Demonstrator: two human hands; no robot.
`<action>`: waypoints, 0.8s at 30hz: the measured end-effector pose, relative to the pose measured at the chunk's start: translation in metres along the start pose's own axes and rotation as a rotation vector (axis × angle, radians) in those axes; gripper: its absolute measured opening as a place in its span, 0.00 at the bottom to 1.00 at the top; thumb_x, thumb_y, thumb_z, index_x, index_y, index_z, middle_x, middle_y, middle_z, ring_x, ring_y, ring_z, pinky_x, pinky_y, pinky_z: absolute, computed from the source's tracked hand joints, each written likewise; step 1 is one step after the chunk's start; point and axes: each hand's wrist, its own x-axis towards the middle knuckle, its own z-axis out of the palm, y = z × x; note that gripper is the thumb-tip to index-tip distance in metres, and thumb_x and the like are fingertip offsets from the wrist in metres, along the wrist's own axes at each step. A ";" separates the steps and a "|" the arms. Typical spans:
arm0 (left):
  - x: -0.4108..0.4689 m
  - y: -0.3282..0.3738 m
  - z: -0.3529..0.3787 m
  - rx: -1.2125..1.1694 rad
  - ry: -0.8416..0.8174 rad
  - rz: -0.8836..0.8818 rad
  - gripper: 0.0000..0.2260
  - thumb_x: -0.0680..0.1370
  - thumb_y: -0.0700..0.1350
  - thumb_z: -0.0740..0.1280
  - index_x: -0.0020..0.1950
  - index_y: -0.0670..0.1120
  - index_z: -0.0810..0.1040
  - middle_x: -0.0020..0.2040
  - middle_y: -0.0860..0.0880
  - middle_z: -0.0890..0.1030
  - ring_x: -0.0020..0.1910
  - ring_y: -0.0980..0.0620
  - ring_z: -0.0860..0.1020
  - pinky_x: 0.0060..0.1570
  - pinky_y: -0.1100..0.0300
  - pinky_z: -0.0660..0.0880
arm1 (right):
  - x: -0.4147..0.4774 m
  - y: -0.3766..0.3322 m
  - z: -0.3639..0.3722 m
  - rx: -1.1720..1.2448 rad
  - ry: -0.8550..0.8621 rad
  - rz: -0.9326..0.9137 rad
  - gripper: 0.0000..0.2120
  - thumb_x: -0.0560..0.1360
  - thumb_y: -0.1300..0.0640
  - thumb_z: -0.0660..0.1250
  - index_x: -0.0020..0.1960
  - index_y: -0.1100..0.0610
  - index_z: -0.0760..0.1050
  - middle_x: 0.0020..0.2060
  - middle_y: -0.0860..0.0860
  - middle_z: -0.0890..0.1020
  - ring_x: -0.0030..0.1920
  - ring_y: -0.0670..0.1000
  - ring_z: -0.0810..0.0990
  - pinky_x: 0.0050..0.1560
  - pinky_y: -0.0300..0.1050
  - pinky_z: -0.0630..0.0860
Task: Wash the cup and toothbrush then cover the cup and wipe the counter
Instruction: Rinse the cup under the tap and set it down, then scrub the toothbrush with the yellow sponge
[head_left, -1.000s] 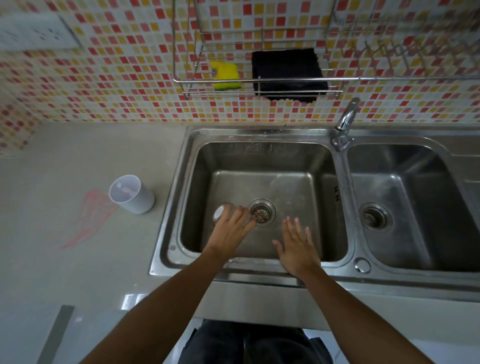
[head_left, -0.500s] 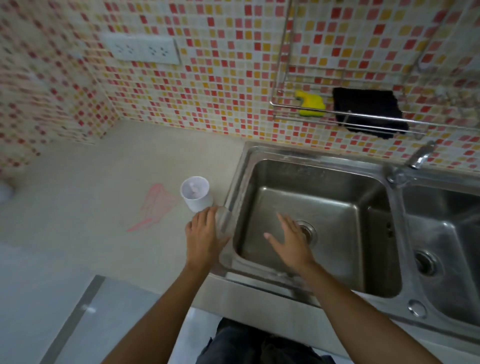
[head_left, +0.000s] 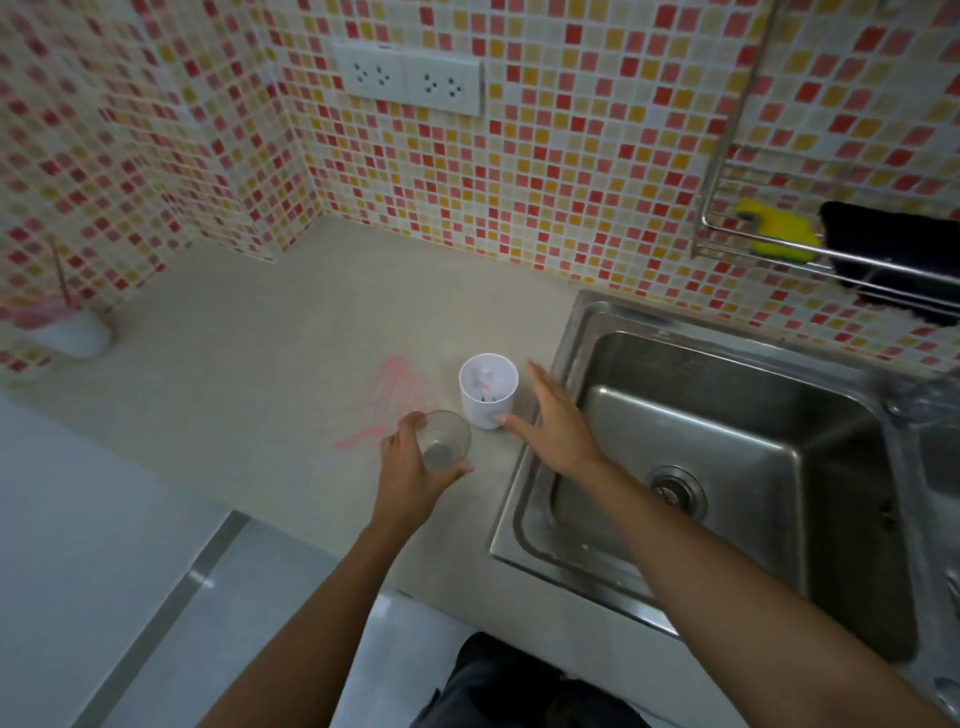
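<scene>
Clear cover held over the counter beside the cup.

The cover (head_left: 444, 440) sits in the left hand (head_left: 410, 470), fingers curled round it, open side up, just left-front of the white cup (head_left: 488, 391) on the counter (head_left: 249, 395). The right hand (head_left: 558, 423) is spread flat and empty, thumb near the cup's base, beside the sink (head_left: 727, 467). A pink smear (head_left: 389, 400) marks the counter left of the cup.
</scene>
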 end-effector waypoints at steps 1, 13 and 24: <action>0.000 -0.004 -0.001 -0.009 -0.021 -0.002 0.41 0.62 0.54 0.80 0.69 0.45 0.65 0.66 0.47 0.72 0.62 0.45 0.69 0.59 0.57 0.68 | 0.003 -0.002 0.002 0.005 -0.009 -0.004 0.44 0.71 0.43 0.71 0.77 0.55 0.52 0.77 0.52 0.57 0.76 0.50 0.54 0.75 0.44 0.52; 0.043 0.014 -0.023 0.136 0.054 0.328 0.22 0.79 0.54 0.56 0.70 0.45 0.70 0.65 0.45 0.75 0.64 0.47 0.70 0.66 0.53 0.66 | 0.027 -0.015 0.008 -0.005 -0.080 0.070 0.46 0.68 0.42 0.74 0.77 0.53 0.53 0.73 0.51 0.66 0.71 0.52 0.66 0.67 0.47 0.65; 0.119 0.052 -0.007 0.351 -0.239 0.690 0.11 0.76 0.39 0.63 0.53 0.41 0.83 0.50 0.42 0.83 0.49 0.42 0.79 0.53 0.60 0.66 | 0.032 -0.020 0.009 0.057 -0.022 0.120 0.40 0.64 0.44 0.77 0.71 0.50 0.63 0.64 0.50 0.76 0.62 0.52 0.76 0.60 0.44 0.73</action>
